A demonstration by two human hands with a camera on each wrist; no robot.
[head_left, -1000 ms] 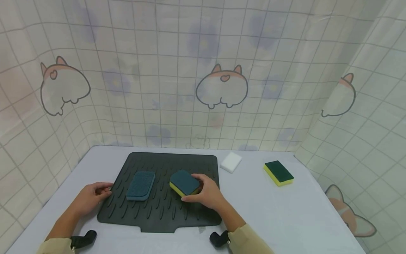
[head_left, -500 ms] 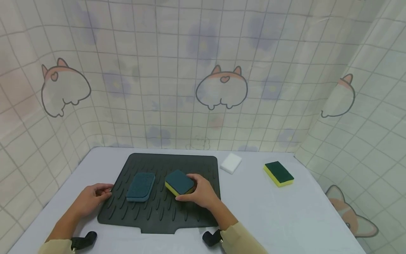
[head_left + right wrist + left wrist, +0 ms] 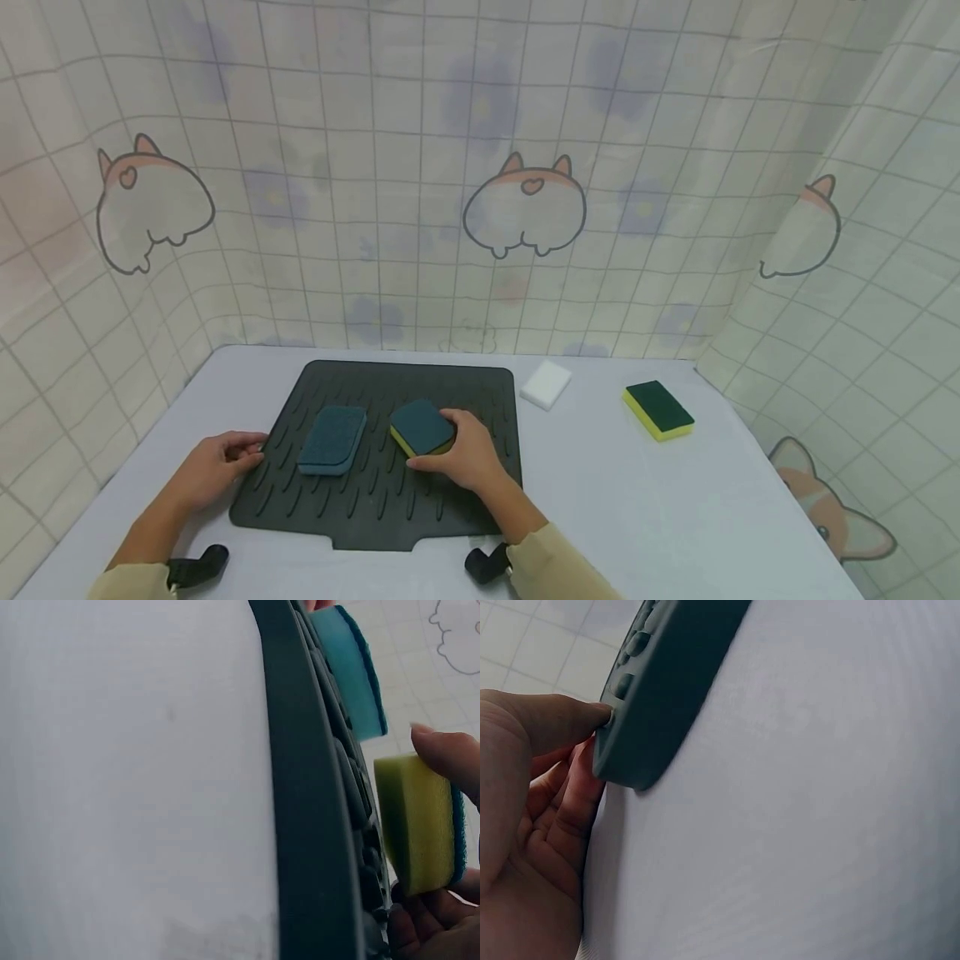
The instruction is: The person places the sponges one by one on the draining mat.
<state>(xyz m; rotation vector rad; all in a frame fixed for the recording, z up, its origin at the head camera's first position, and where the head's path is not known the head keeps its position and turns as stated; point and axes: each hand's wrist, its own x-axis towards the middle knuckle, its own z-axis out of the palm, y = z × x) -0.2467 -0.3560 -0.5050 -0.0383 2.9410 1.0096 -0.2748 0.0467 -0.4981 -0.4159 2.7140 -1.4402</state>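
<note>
A dark ridged rubber mat [image 3: 375, 508] lies on the white table, and my left hand [image 3: 217, 471] pinches its left edge. In the left wrist view the thumb [image 3: 562, 720] is on top of that edge, with the other fingers curled below it. My right hand [image 3: 467, 450] grips a yellow sponge with a dark green scouring face [image 3: 423, 427] by its sides, scouring face up, over the right half of the mat. The right wrist view shows the yellow foam [image 3: 427, 825] close to the mat's ridges. A blue sponge [image 3: 332, 440] rests on the mat's left half.
Behind the mat's right corner lies a white sponge block [image 3: 547, 384]. Farther right on the table [image 3: 637, 517] is another yellow sponge with a dark green top [image 3: 659, 409]. A patterned curtain [image 3: 420, 275] encloses the back and sides.
My right hand has moved left with the yellow-green sponge, mostly in the first half second, and only slightly since. My left hand and the other sponges have stayed in place.
</note>
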